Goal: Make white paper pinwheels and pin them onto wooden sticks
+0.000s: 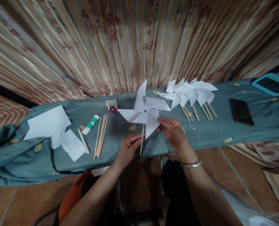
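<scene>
I hold a white paper pinwheel upright over the teal cloth-covered table. My left hand pinches its thin wooden stick near the lower end. My right hand touches the edge of the lower right paper blade with pinched fingers. A silver pin sits at the pinwheel's centre. A bracelet circles my right wrist.
Several finished white pinwheels lie at the back right. Loose wooden sticks, a glue tube, a pen, paper sheets and a small pin box lie left. A black phone and a blue-cased tablet lie right.
</scene>
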{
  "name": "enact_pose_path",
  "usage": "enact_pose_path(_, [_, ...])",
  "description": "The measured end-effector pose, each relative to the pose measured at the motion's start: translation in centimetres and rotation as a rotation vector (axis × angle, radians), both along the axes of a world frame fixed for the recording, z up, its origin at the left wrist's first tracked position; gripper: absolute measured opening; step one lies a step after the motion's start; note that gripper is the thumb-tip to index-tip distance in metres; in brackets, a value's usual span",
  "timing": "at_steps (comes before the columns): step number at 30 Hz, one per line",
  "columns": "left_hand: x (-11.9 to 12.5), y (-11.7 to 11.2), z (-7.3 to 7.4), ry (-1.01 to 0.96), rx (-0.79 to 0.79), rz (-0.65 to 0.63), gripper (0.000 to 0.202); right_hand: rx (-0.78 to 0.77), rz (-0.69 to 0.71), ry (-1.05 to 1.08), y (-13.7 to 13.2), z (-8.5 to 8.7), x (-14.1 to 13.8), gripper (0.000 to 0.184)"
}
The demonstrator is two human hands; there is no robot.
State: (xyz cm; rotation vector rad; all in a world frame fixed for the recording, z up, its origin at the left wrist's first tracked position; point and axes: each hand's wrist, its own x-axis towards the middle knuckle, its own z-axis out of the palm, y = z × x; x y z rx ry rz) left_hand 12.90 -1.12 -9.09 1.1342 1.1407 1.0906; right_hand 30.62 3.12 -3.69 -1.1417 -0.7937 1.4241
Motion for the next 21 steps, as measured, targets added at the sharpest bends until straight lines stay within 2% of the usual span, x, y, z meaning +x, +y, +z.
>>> enact_pose_path(9, [0.1,0.0,0.8,-0.008,-0.028,0.015,0.025,0.037,0.079,-0.078,-0.2,-0.1,-0.1,0.039])
enact_pose_path(16, [0.2,0.0,0.3,-0.059,-0.028,0.022,0.024,0.028,0.115,-0.089,-0.4,-0.2,-0.7,0.038])
enact_pose_path(21, [0.5,0.1,1.1,-0.060,-0.034,-0.005,0.027,0.035,0.160,-0.091,-0.6,-0.3,-1.3,0.037])
